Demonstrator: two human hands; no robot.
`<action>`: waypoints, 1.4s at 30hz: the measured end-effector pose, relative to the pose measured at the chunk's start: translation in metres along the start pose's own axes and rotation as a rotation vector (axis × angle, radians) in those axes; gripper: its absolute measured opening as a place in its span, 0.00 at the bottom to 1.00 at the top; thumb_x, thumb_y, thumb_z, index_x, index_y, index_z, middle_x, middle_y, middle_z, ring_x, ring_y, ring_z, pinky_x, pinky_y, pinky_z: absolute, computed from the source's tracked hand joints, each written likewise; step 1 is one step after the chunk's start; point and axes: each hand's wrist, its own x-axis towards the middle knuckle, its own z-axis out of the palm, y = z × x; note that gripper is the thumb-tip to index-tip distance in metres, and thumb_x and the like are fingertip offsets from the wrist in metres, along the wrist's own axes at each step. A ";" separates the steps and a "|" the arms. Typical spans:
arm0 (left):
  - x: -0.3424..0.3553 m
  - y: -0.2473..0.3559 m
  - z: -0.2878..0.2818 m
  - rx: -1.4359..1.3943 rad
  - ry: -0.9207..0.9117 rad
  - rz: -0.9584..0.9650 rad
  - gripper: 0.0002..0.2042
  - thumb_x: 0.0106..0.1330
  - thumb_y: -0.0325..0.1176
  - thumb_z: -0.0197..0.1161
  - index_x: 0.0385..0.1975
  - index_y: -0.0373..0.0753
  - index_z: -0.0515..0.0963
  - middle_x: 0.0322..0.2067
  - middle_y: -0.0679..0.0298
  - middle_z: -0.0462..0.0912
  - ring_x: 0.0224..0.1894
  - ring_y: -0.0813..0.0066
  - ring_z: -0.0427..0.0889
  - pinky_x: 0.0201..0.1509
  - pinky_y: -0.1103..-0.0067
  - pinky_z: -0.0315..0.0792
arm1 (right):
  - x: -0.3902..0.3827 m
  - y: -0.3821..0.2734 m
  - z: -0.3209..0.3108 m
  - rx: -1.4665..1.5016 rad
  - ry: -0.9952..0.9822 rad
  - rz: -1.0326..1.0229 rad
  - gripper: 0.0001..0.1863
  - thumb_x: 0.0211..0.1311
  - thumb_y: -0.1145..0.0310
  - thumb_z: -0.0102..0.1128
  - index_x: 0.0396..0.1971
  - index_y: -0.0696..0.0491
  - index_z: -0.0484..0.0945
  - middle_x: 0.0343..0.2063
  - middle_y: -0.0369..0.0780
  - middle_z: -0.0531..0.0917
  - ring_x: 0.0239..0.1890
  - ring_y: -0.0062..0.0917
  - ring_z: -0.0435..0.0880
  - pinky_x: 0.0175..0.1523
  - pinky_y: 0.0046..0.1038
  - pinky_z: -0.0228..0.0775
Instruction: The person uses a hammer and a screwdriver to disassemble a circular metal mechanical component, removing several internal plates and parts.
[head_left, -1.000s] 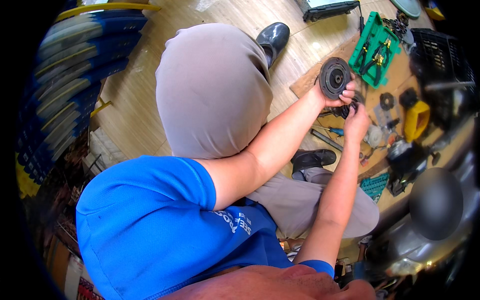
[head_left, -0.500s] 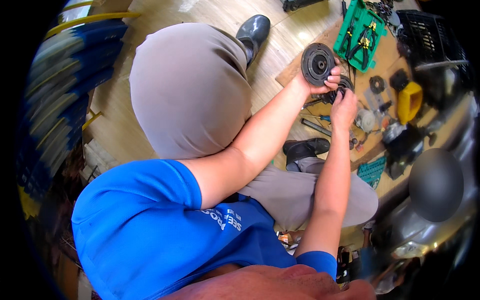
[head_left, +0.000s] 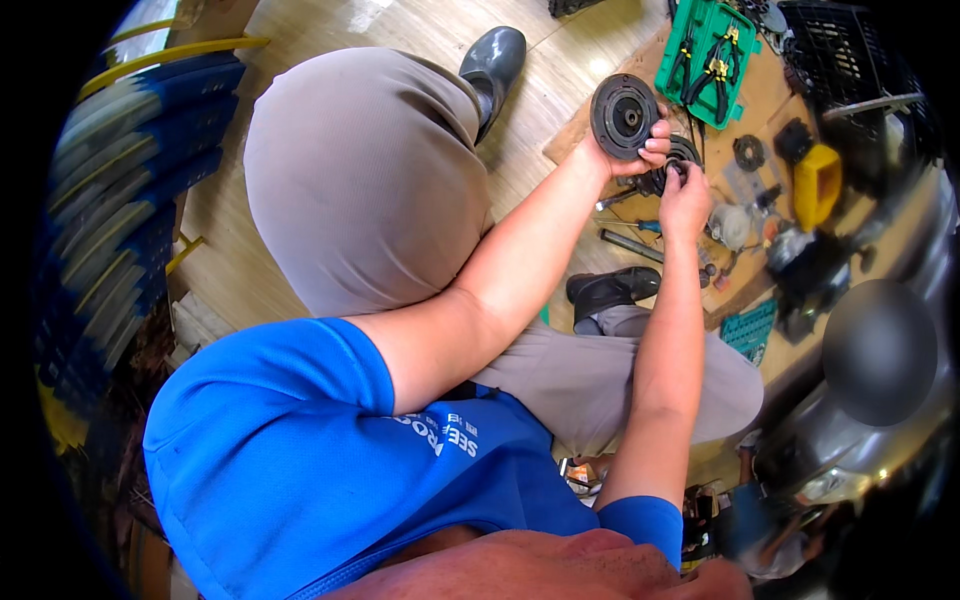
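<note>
In my left hand (head_left: pixel 655 147) is a round dark metal disc (head_left: pixel 612 118) with concentric rings and a small hub at its centre. The fingers curl round its right edge. Just beyond them sits a second dark ringed part (head_left: pixel 682 152), partly covered by both hands. My right hand (head_left: pixel 687 200) is closed at the near edge of this part, with thumb and fingertips pressed together on it. Exactly what those fingertips pinch is hidden. Below the hands lie a metal tube (head_left: pixel 632 245) and a screwdriver with a blue handle (head_left: pixel 648 226).
A green tool case (head_left: pixel 728 110) with several pliers lies open on a brown board (head_left: pixel 655 75). A yellow part (head_left: pixel 817 186), loose parts and a teal socket tray (head_left: pixel 750 328) are on the right. A black crate (head_left: pixel 835 55) stands behind; blue stacked pieces (head_left: pixel 200 120) are far left.
The whole view has shifted slightly. My left hand keeps the disc, its face tilted a little differently, and my right hand stays at the second ringed part.
</note>
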 end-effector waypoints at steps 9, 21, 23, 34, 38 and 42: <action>-0.003 0.001 0.001 -0.024 0.052 -0.001 0.17 0.66 0.44 0.48 0.40 0.36 0.74 0.28 0.54 0.75 0.26 0.64 0.71 0.27 0.75 0.66 | 0.003 -0.009 -0.001 -0.196 -0.093 -0.048 0.10 0.60 0.66 0.57 0.35 0.57 0.76 0.34 0.50 0.81 0.38 0.47 0.79 0.42 0.43 0.70; 0.000 -0.003 0.004 -0.010 0.073 -0.014 0.18 0.66 0.45 0.47 0.40 0.36 0.74 0.28 0.55 0.74 0.26 0.65 0.70 0.26 0.76 0.66 | -0.001 0.004 0.002 -0.072 -0.031 -0.047 0.12 0.59 0.64 0.60 0.36 0.57 0.77 0.33 0.48 0.80 0.37 0.45 0.79 0.41 0.42 0.71; -0.001 -0.003 0.007 0.043 0.026 -0.009 0.18 0.67 0.44 0.47 0.41 0.34 0.75 0.28 0.57 0.73 0.27 0.67 0.69 0.27 0.78 0.66 | 0.003 0.004 -0.003 0.036 -0.081 0.020 0.14 0.58 0.65 0.62 0.39 0.58 0.79 0.33 0.48 0.81 0.36 0.43 0.80 0.42 0.39 0.72; 0.002 -0.008 0.008 0.030 0.164 -0.056 0.21 0.69 0.51 0.43 0.37 0.37 0.72 0.25 0.53 0.76 0.22 0.63 0.71 0.21 0.75 0.65 | 0.001 -0.027 -0.051 0.527 -0.026 0.185 0.16 0.66 0.66 0.57 0.48 0.61 0.77 0.34 0.40 0.83 0.33 0.19 0.79 0.36 0.22 0.72; 0.012 -0.017 0.019 0.816 0.612 0.124 0.14 0.70 0.41 0.48 0.38 0.36 0.74 0.23 0.57 0.77 0.25 0.64 0.76 0.24 0.75 0.70 | -0.004 -0.041 -0.074 0.805 -0.152 0.300 0.17 0.68 0.67 0.53 0.49 0.64 0.74 0.36 0.40 0.81 0.33 0.21 0.80 0.35 0.22 0.74; 0.035 -0.029 0.036 1.788 1.003 0.459 0.14 0.65 0.39 0.57 0.37 0.32 0.79 0.34 0.51 0.83 0.38 0.57 0.82 0.45 0.69 0.74 | -0.007 -0.038 -0.081 1.090 -0.189 0.368 0.18 0.69 0.67 0.52 0.51 0.64 0.71 0.38 0.42 0.80 0.33 0.22 0.80 0.34 0.25 0.77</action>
